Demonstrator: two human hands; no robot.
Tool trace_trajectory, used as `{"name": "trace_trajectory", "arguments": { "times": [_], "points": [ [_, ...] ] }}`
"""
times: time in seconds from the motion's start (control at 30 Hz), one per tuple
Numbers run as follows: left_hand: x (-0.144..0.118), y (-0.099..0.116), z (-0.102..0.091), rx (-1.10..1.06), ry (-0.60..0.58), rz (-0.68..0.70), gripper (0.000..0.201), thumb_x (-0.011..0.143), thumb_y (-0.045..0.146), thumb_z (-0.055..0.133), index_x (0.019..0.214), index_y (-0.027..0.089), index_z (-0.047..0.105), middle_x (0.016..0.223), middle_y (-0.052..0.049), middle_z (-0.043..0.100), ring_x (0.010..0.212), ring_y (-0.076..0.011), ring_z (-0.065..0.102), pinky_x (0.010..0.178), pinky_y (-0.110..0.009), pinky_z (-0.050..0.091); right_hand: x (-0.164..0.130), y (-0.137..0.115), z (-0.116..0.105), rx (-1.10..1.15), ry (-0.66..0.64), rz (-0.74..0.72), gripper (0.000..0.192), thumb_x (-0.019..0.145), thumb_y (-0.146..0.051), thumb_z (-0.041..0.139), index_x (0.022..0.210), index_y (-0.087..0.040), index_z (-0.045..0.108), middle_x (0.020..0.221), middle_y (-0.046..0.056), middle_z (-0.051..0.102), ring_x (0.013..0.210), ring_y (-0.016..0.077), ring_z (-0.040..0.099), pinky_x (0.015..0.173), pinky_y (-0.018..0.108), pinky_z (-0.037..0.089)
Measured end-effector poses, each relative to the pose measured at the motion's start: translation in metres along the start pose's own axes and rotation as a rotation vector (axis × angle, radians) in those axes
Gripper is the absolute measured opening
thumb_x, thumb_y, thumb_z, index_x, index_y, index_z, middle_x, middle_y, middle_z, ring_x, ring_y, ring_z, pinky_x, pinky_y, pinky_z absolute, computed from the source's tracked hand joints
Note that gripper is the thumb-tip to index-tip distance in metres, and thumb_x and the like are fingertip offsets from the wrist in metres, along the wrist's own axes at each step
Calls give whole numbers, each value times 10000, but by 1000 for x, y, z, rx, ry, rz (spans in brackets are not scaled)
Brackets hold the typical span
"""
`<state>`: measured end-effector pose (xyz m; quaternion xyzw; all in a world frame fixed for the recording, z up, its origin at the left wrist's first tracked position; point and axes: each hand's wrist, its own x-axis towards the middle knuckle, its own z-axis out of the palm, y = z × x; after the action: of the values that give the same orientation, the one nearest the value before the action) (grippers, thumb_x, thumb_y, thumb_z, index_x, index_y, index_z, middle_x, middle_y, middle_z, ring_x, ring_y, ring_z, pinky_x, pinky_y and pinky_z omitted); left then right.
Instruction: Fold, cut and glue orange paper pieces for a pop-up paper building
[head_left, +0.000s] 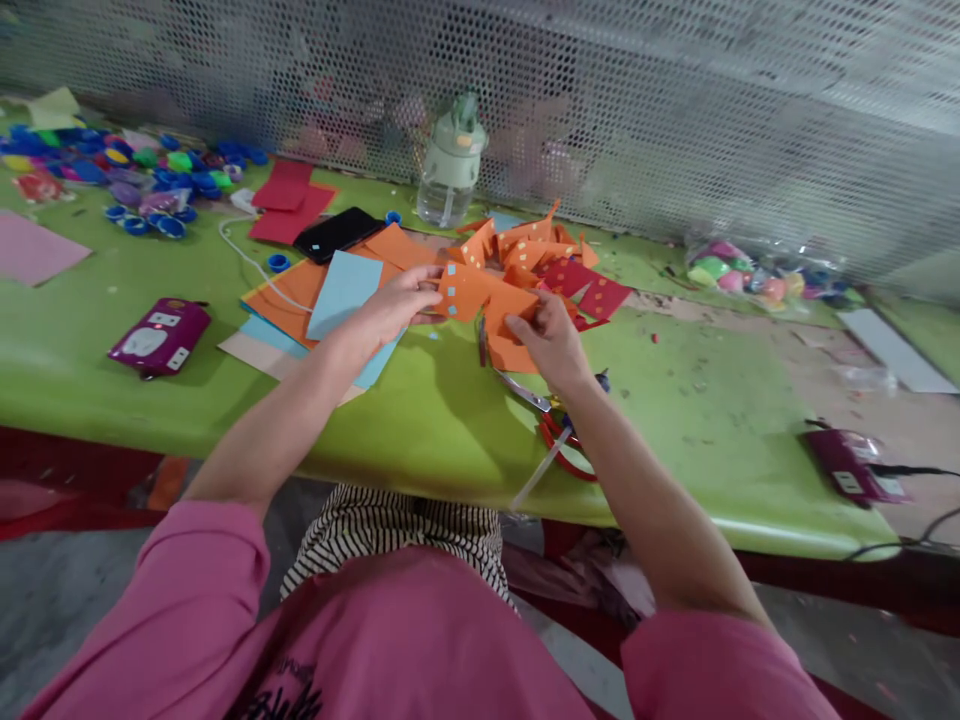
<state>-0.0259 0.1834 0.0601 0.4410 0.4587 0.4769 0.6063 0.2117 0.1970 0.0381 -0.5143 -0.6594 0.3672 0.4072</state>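
Green table (697, 385), perforated metal screen (675, 130) behind. Left hand (405, 300) and right hand (556, 345) each pinch one side of an orange paper (508, 298) held over the table, near orange scraps (534, 252). Count: one bottle (451, 165), one phone (337, 233), two purple boxes (161, 337), probably one pair of scissors (526, 391), partly hidden.

It's one head-worn cam, looking forward and down past the pink shirt (427, 640) onto the nearby green tabletop (427, 430), perforated metal panel (660, 120) up top.
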Motion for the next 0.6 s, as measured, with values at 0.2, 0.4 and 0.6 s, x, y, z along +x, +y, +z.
{"name": "trace_trajectory", "arguments": {
  "times": [0.2, 0.4, 0.6],
  "points": [
    [-11, -11, -9, 152, -8, 5, 124, 844, 250, 657, 939, 172, 644, 1001, -49, 712, 819, -107, 663, 736, -213, 512, -6, 10, 5, 70, -10, 1, 450, 752, -362, 682, 1149, -219, 526, 880, 4, 625, 832, 180, 637, 834, 391, 547],
    [-13, -10, -10, 229, 93, 72, 182, 886, 337, 652, 844, 160, 634, 839, -32, 699, 700, -93, 640, 723, -221, 509, -7, 6, 8, 72, -43, -29, 382, 768, -346, 674, 1101, -232, 524, 939, 4, 650, 894, 172, 646, 830, 350, 550],
    [-14, -6, -12, 322, 162, 61, 157, 936, 308, 593, 918, 160, 640, 924, -53, 728, 766, -109, 688, 754, -227, 536, 11, 17, 17, -13, -21, 2, 295, 762, -302, 686, 1015, -229, 552, 853, -13, 603, 836, 164, 604, 736, 314, 543]
  ]
}}
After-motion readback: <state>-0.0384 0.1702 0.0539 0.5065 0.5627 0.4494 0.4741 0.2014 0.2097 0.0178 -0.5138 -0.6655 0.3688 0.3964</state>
